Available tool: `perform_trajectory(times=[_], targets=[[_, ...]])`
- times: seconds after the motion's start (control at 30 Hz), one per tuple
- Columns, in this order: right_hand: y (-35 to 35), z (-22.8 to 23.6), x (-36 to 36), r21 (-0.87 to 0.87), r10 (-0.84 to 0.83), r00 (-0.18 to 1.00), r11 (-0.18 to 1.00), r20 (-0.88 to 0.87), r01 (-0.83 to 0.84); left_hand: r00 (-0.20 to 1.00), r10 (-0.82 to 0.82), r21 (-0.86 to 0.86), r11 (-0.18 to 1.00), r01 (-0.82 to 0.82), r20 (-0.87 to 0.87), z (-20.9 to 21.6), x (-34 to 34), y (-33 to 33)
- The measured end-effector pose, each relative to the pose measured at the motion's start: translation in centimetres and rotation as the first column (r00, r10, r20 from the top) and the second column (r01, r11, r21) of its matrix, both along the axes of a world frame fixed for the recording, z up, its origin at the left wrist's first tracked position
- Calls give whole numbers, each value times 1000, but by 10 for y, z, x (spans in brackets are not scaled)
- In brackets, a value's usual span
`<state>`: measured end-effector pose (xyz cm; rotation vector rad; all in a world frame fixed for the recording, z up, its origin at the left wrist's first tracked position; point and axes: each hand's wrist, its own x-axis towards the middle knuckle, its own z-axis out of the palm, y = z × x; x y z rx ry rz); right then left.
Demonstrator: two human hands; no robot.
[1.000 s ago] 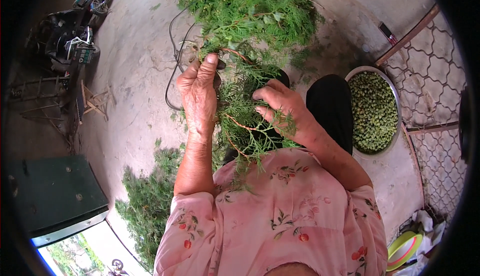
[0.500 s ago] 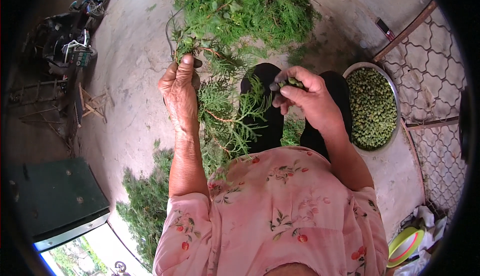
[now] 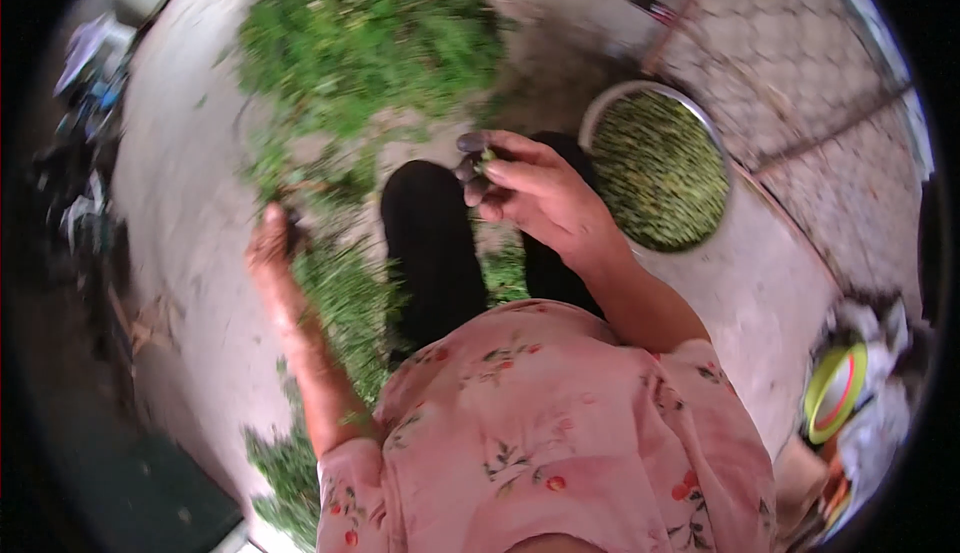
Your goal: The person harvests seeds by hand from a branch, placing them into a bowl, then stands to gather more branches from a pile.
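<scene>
My left hand (image 3: 272, 248), blurred by motion, is out at the left with its thumb pressed in. It grips a leafy evergreen branch (image 3: 345, 278), whose flat green sprays hang beside my wrist and left knee. My right hand (image 3: 535, 188) is above my knees, its darkened fingertips pinched round a few small green cones (image 3: 487, 159). Just right of that hand stands a round metal basin (image 3: 722, 133), filled with many small green cones (image 3: 660, 173).
A large heap of cut evergreen branches (image 3: 370, 33) lies on the concrete floor ahead. More branches (image 3: 285, 473) are at the lower left. Wire mesh panels (image 3: 790, 83) lean at the right, near a phone-like dark object (image 3: 650, 5). A yellow-green ring-shaped item (image 3: 835, 393) sits among bags.
The whole view has swung, shifting heap and basin leftward. My left hand has moved down and outward with the branch. My right hand, still pinching cones, is closer to the basin.
</scene>
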<state>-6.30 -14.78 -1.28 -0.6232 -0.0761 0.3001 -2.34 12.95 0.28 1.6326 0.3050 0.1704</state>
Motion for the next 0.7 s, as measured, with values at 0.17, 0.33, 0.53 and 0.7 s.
perform_trajectory(times=[0.17,0.33,0.53,0.7], targets=[[-93,-51,-18,-295,-535,827,829,-171,475,998,-39,165,985,45,-41,3,1,-18],[-221,-157,-57,-638,-879,464,420,-110,646,998,-60,46,997,59,8,12,-2,-59],[-310,-209,-96,-931,-788,547,-90,284,354,995,-96,-67,993,99,39,6,3,-62],[-244,-113,-91,-913,-652,662,-388,370,129,995,-85,-107,990,91,55,13,2,-66]])
